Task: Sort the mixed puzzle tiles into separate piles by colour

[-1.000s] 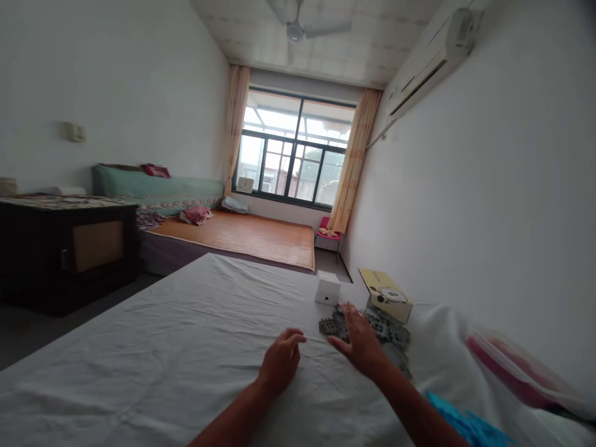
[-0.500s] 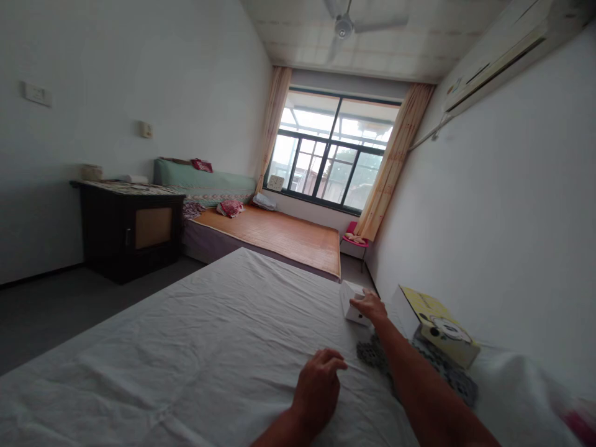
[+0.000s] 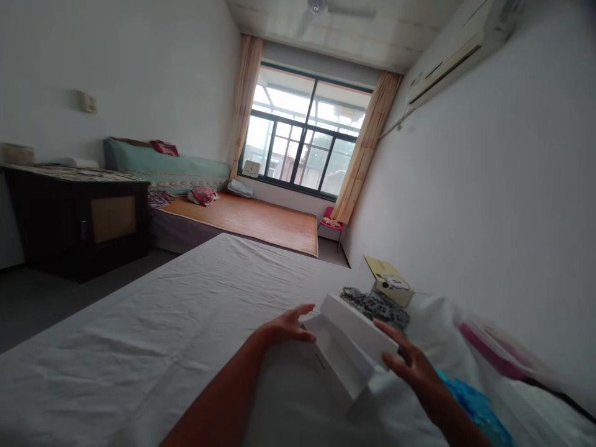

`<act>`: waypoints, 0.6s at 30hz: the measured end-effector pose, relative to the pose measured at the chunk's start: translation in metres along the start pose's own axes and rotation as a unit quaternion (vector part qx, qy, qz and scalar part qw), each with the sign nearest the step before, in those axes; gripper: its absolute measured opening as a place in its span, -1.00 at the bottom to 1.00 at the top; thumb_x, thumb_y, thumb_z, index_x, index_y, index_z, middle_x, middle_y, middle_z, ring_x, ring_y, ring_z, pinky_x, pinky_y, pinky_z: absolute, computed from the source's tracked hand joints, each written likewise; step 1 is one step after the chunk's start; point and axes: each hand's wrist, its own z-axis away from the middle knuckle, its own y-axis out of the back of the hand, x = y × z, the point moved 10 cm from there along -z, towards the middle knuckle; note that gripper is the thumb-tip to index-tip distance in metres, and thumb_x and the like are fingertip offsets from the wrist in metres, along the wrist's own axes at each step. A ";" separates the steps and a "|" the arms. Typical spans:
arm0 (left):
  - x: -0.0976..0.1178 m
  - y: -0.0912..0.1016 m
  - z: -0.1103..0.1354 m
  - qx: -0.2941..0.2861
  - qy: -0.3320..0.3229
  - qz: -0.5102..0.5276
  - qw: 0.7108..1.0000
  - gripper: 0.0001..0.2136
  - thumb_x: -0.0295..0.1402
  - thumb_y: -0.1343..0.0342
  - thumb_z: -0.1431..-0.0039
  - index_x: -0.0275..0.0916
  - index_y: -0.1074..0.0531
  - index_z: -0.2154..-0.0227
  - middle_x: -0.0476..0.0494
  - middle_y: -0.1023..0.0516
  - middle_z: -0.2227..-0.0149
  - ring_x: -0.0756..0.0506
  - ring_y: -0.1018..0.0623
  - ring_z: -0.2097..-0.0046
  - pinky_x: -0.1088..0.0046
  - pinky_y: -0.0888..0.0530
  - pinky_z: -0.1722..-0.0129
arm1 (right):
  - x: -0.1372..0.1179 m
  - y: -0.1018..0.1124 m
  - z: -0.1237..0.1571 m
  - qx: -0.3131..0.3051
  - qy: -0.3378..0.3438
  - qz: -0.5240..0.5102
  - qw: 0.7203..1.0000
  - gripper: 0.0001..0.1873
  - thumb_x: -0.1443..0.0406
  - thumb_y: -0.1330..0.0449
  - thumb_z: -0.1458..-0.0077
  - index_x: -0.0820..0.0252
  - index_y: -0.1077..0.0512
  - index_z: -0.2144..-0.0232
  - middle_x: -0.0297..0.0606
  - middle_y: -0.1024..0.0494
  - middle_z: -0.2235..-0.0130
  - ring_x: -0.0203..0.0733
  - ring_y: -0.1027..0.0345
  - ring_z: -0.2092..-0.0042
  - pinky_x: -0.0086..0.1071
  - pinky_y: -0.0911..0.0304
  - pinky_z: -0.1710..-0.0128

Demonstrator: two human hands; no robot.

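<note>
A white box (image 3: 347,344) is held between both hands above the white bed sheet (image 3: 186,323). My left hand (image 3: 286,324) touches its left end with fingers curved against it. My right hand (image 3: 412,363) grips its right side, fingers spread along the edge. Just beyond the box lies a grey patterned piece (image 3: 375,304), and behind that a yellow box with a cartoon picture (image 3: 391,282) stands against the wall.
A white wall runs close on the right. Pink and blue fabric (image 3: 484,354) lies at the right by the pillow end. Across the floor stand a dark cabinet (image 3: 79,217) and a second bed with an orange mat (image 3: 246,220) under the window.
My right hand took the white box from further up the bed and brought it back toward me. My left hand rose from the sheet to meet its left end.
</note>
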 end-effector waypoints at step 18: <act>0.073 -0.060 0.037 -0.233 -0.110 -0.039 0.966 -0.47 0.00 -0.33 0.32 -0.12 -0.57 0.21 -0.06 -0.48 0.12 -0.15 -0.49 0.12 0.46 -0.42 0.13 | -0.024 -0.102 -0.101 -0.051 0.168 0.249 0.953 -0.65 0.08 -0.10 -0.07 -0.01 -0.44 0.11 -0.35 -0.48 -0.03 -0.08 -0.28 -0.10 -0.13 -0.13 -0.15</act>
